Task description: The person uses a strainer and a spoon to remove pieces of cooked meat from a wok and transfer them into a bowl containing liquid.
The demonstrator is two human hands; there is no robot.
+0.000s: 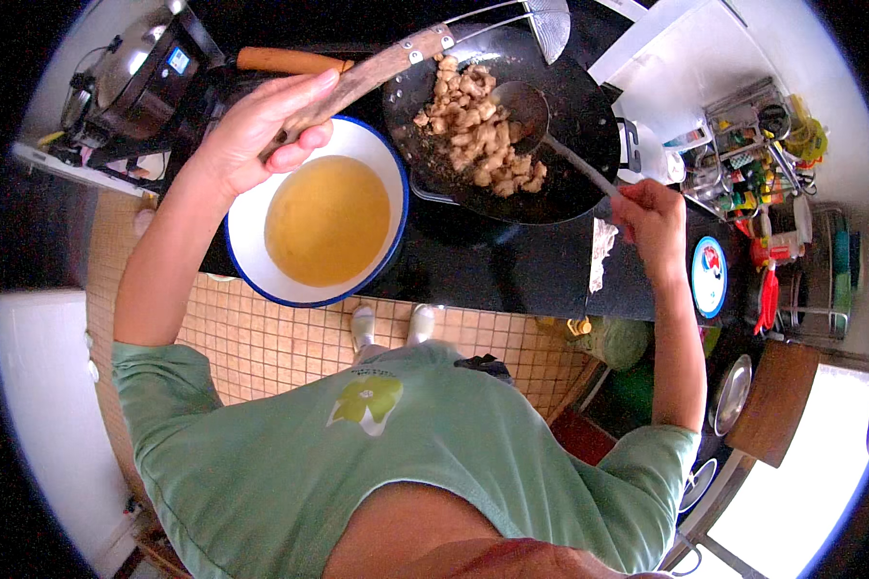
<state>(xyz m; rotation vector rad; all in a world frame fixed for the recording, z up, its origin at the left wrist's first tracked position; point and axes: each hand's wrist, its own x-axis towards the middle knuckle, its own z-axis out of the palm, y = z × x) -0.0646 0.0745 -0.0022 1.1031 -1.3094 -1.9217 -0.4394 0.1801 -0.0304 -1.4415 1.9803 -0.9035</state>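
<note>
My left hand [268, 130] holds the wooden handle of a wire-mesh strainer [550, 29], whose mesh end is over the far edge of a black wok [586, 94]. Fried meat pieces [471, 123] lie in the wok's left half. A metal ladle [521, 108] rests its bowl against their right side; my right hand [648, 210] grips its handle near the wok's right rim. Below my left hand stands a white basin with a blue rim [246, 239], holding yellowish liquid [329, 221]. The wok's own wooden handle [290, 60] appears to be the one pointing left behind my left hand.
A shiny cooker [134, 72] stands at the far left. On the right are a rack of seasoning bottles [746, 159], a small blue-rimmed plate [709, 276], a metal lid [731, 394] and a wooden board [773, 402]. The dark counter's edge [463, 307] runs before my body.
</note>
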